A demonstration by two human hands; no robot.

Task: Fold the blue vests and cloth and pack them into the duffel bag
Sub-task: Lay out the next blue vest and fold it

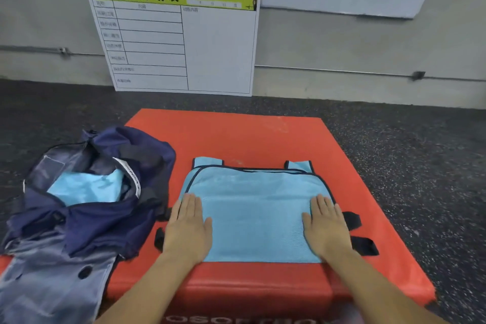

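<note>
Speckled dark flooring carries the red mat [263, 137], where your open duffel bag [86, 192] sits left of the folded blue vest [255, 208] you press with flat left hand [188, 229] and flat right hand [327, 229].

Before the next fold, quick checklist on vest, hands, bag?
1. Vest lying flat on the red mat: ok.
2. Left hand pressing flat on the vest's left edge: ok.
3. Right hand pressing flat on its right edge: ok.
4. Black straps tucked in: not ok, they stick out at both sides.
5. Duffel bag open: ok, blue fabric already inside.
6. Room left in the bag: cannot tell.
</note>
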